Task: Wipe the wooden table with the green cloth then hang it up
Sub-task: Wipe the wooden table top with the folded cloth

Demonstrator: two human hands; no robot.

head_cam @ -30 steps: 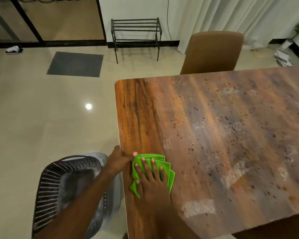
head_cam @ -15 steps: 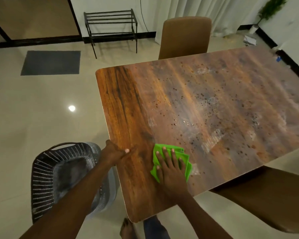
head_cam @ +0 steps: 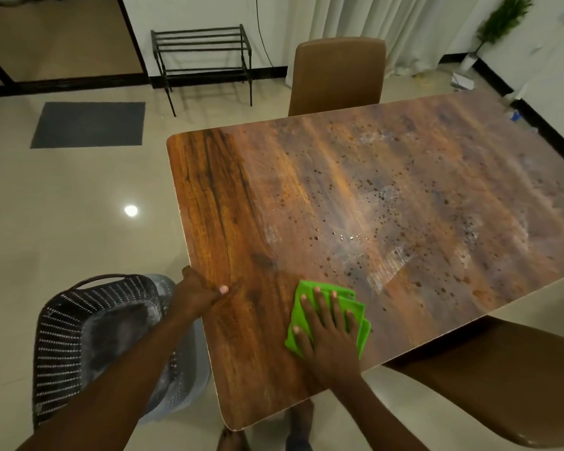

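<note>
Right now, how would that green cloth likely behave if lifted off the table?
The green cloth would probably go limp and unfold, since its folded layers fan out under the flat right hand. It looks thin, so likely light. On the droplet-speckled wooden table it may be damp.

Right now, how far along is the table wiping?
Early. The table's left strip looks clean. The right hand presses the green cloth flat near the front edge; the left hand grips the side. Spots and smears cover the rest, and hanging comes after.

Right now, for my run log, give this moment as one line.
phase: wiping | right hand: flat on folded green cloth | left hand: gripping wooden table edge | right side: spots remain
</note>
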